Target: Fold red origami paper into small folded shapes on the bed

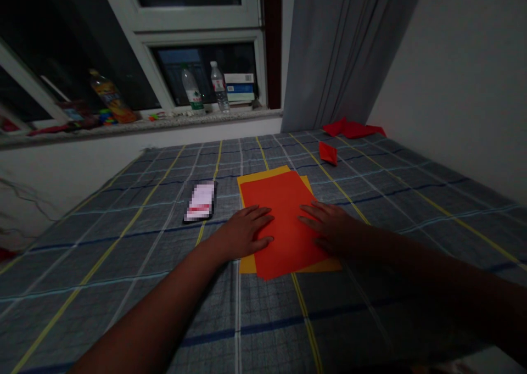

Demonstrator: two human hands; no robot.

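A sheet of red-orange paper (284, 225) lies slightly turned on top of yellow-orange paper (248, 265), whose corners stick out around it. My left hand (247, 231) rests flat on the left edge of the red sheet, fingers spread. On the right edge lies my right hand (329, 224), its fingers also stretched out and pointing inward. Neither hand grips anything. How many sheets are in the stack I cannot tell.
A phone (200, 201) with a lit screen lies left of the paper on the checked bedspread (144, 286). Folded red paper (328, 153) and more red pieces (354, 128) lie toward the back right. Bottles (219, 87) and books (240, 88) stand on the windowsill (164, 118).
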